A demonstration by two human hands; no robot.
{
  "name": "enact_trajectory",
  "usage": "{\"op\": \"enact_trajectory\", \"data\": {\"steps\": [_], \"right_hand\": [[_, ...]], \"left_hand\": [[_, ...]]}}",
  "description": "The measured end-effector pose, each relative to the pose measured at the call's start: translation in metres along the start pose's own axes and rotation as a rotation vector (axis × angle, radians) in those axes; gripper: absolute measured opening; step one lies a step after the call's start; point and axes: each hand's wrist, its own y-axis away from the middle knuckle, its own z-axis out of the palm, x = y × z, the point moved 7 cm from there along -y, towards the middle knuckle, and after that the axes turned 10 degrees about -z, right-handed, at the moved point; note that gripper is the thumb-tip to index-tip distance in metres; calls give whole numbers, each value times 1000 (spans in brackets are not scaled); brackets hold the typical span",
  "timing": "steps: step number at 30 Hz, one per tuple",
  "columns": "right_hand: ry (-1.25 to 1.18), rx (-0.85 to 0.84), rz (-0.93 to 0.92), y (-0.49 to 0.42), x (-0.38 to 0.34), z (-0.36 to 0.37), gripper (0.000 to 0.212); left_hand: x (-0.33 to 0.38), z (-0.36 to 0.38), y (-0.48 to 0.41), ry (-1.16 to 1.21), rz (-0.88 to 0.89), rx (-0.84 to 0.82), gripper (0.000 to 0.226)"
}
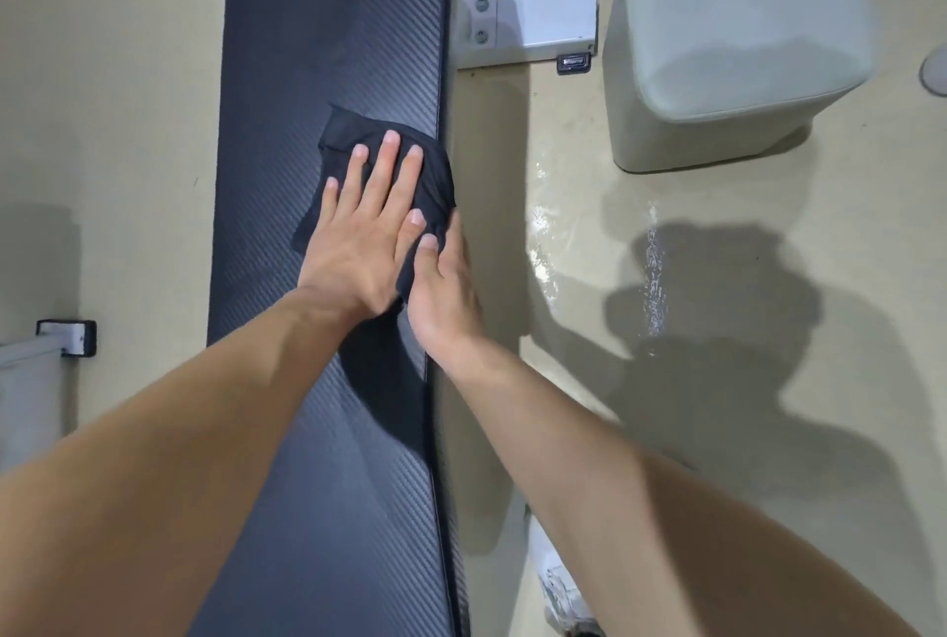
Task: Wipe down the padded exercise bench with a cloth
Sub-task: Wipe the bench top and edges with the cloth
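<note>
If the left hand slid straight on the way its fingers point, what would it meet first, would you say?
Probably nothing: the left hand, flat on the cloth, points up along the bench, which looks bare to the frame's edge.

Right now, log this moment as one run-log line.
phase: wiping | left hand: flat on cloth | right hand: at cloth's edge | bench: cloth near its right edge

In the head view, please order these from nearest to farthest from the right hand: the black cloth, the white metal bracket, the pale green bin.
1. black cloth: touching the right hand, on the bench.
2. white metal bracket: farther up, beside the bench.
3. pale green bin: upper right, on the floor.
</note>
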Motion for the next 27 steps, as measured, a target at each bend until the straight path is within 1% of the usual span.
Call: {"op": "enact_trajectory", "data": {"steps": [12, 17, 22, 27], "right_hand": [[51, 174, -68, -192, -96, -26, 54], [107, 151, -70, -254, -133, -37, 54], [146, 88, -68, -268, -143, -44, 55], [152, 113, -60, -246, -140, -45, 56]], "left_hand": [[4, -71, -194, -2, 43, 61, 58], [5, -96, -263, -17, 33, 54, 61], [5, -101, -280, -20, 5, 74, 61], [8, -95, -261, -4, -72, 58, 60]]}}
